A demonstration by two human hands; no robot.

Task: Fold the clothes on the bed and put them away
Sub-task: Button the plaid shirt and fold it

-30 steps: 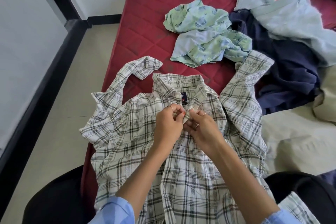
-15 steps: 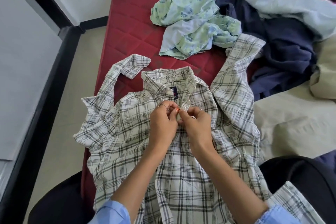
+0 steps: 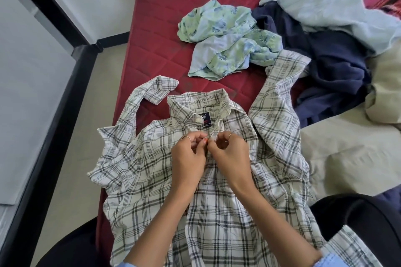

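A white plaid shirt (image 3: 152, 171) lies front up on the near corner of the red mattress (image 3: 156, 34), collar away from me and sleeves spread to both sides. My left hand (image 3: 188, 158) and my right hand (image 3: 232, 156) meet just below the collar, each pinching an edge of the shirt's front placket at a button. Beyond the shirt lie a crumpled green floral garment (image 3: 225, 37), a navy garment (image 3: 334, 65) and a pale blue garment (image 3: 338, 4).
A beige sheet or garment (image 3: 347, 154) covers the bed's right side. Tiled floor (image 3: 86, 102) runs along the left of the bed, bounded by a black-framed white panel (image 3: 30, 76). My dark-clad knees (image 3: 364, 223) press against the bed's near edge.
Both hands stay at the placket, their fingers working the button. The view has shifted slightly, so the clothes sit a little differently in frame.
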